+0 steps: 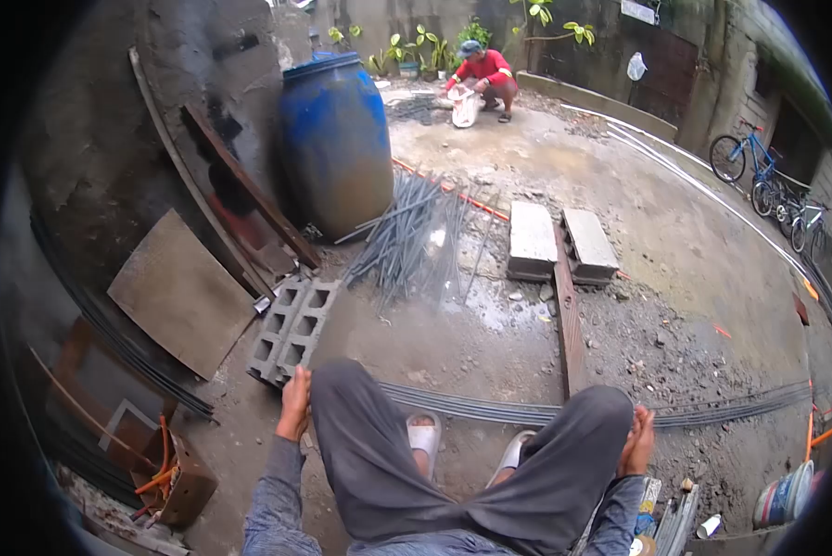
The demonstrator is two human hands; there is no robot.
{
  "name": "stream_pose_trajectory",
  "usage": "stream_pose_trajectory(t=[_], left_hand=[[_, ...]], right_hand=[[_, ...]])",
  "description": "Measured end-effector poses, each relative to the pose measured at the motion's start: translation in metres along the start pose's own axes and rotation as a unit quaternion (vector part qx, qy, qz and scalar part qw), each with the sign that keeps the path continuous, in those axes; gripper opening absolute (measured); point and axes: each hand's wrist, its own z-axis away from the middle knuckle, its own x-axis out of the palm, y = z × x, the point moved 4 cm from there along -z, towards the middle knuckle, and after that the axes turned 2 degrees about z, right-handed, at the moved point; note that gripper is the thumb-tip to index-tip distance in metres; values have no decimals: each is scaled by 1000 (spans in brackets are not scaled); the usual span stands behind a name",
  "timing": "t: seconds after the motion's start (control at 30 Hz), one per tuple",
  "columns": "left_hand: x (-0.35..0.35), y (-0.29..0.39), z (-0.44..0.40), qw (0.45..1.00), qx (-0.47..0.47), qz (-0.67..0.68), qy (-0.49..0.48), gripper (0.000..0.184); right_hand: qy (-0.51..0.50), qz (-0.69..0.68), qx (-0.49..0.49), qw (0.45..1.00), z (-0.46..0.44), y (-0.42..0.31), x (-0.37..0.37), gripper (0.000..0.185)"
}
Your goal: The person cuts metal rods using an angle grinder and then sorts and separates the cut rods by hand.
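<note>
My left hand (295,404) rests against the outer side of my left knee, its fingers pointing up and partly turned from view. Just beyond it stand grey hollow concrete blocks (292,324). On the other side, my right hand (636,443) lies along my right knee with fingers stretched out. Neither hand shows anything held. A bundle of long grey steel bars (490,408) runs across the ground past my knees. Between the knees and two pale concrete blocks (533,243) stretches a brown wooden plank (567,324).
A pile of cut steel rods (402,236) lies beside a blue drum (334,139). Farther off, a person in red (486,74) crouches over a white sack (465,108). Bicycles (759,162) stand at right. A cardboard box (182,486) and a bucket (784,494) sit nearby.
</note>
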Motion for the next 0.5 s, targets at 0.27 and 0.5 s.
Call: stream_pose_trajectory(t=[0.27,0.5], left_hand=[[56,98,-13,993,99,51,-27,67],[67,99,67,988,112,58,-90,62]], right_hand=[[-238,-7,14,971,-27,1,51,73],[-43,-64,53,996,53,32,10,72]])
